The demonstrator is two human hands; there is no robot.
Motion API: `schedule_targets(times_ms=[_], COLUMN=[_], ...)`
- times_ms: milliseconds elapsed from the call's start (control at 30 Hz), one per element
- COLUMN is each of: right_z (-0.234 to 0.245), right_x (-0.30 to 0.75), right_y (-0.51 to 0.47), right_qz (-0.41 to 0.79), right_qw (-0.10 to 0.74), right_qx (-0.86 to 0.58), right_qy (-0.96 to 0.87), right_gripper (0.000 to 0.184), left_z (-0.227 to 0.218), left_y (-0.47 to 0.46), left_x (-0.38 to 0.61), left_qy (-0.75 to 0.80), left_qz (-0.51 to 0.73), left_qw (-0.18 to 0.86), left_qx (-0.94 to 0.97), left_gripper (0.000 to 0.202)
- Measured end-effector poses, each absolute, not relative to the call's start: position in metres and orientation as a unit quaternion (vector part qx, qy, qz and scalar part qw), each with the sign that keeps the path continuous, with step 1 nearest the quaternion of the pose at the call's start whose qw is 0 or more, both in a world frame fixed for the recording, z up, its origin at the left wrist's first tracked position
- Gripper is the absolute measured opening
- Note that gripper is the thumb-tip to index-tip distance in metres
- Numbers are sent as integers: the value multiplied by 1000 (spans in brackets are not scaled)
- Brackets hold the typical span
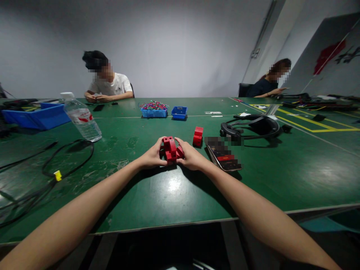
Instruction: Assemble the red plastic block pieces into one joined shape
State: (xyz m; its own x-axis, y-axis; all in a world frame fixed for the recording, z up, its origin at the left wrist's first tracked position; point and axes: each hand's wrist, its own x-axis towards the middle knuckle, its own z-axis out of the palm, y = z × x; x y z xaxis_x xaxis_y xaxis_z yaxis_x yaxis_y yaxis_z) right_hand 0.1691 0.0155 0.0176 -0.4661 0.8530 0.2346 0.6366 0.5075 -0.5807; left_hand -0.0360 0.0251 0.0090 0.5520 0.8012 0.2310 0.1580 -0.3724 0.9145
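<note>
- Nearest to me, both forearms run up from the bottom edge and meet at the middle of the green surface (pixel 174 195).
- My left hand (pixel 152 155) and right hand (pixel 191 156) face each other, and I see the fingers of both closed around a cluster of red blocks (pixel 172 149) held between them, just above the surface or resting on it; I cannot tell which.
- At 3 o'clock of the right hand, just beside the wrist, a phone (pixel 225 155) lies flat with its screen up.
- At 1 o'clock of the cluster, near but apart, a separate red piece (pixel 198 136) stands upright on its own.
- At 9 o'clock, well apart, a black cable (pixel 67 157) loops over the surface with a small yellow tag (pixel 57 175) on it.
- At 10 o'clock a clear water bottle (pixel 81 118) stands tilted in the view, and beyond it a large blue tray (pixel 39 116).
- At 2 o'clock a black headset (pixel 253 125) rests on the surface.
- At 12 o'clock, farther off, I see a blue bin (pixel 154 111) heaped with small coloured parts, and a smaller blue bin (pixel 179 112) just beside it.
- At the far edge, one seated person (pixel 108 84) at 11 o'clock rests both hands on the surface; another person (pixel 267 84) sits at 2 o'clock.
</note>
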Motion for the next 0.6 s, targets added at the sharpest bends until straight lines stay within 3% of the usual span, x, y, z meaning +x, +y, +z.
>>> schedule_targets(times_ms=[300,600], right_z=[19,12], right_x=[168,161], right_y=[14,20], right_qz=[159,228], right_qw=[225,434], right_qx=[-550,-518], right_qy=[-789,-700], right_gripper=[68,40], left_z=[8,11], left_y=[26,30], left_x=[-38,-47], left_qy=[315,317], left_qz=[375,331], left_qw=[392,423], left_qx=[778,782], left_gripper=[104,103])
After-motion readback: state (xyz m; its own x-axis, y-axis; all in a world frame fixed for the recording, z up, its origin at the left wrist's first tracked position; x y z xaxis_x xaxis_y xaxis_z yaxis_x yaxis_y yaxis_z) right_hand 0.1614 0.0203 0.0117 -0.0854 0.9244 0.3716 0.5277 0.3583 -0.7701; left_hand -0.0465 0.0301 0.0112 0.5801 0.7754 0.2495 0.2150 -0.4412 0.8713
